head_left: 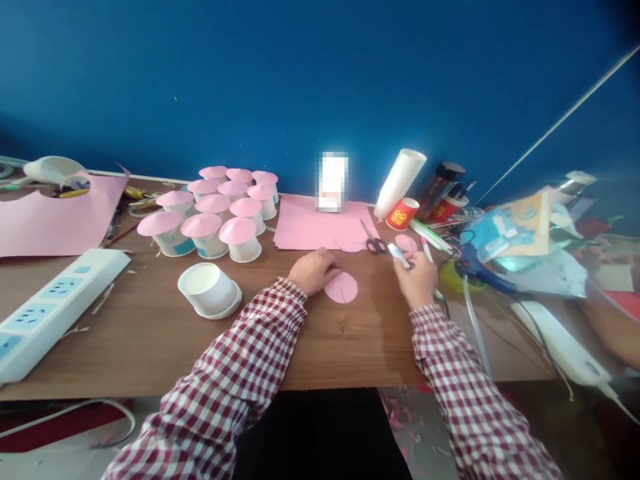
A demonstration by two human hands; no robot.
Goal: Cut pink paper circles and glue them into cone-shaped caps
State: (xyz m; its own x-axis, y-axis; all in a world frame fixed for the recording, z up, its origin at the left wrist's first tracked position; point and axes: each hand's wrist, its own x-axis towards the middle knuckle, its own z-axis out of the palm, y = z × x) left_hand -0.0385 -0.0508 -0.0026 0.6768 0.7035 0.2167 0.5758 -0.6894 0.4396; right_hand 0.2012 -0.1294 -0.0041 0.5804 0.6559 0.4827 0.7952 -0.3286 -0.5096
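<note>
The fingers of my left hand (pixel 315 271) are curled at the upper left edge of a pink paper circle (pixel 344 288), holding it on the table. A slit runs from near the circle's middle towards its lower edge. In my right hand (pixel 420 279) is a small white and blue tube, which looks like a glue stick (pixel 399 255). Beside that hand stands a slim pink-and-white stick (pixel 426 249); whether the fingers touch it I cannot tell. Scissors (pixel 376 245) lie just beyond, near another pink paper circle (pixel 406 243).
Paper cups with pink cone tops (pixel 207 223) stand in rows at left. Nearer is a white cup (pixel 207 290). Pink sheets (pixel 320 227) lie at the back. A power strip (pixel 55 307) is left; a glue gun (pixel 475 263) and bags (pixel 540 260) are right.
</note>
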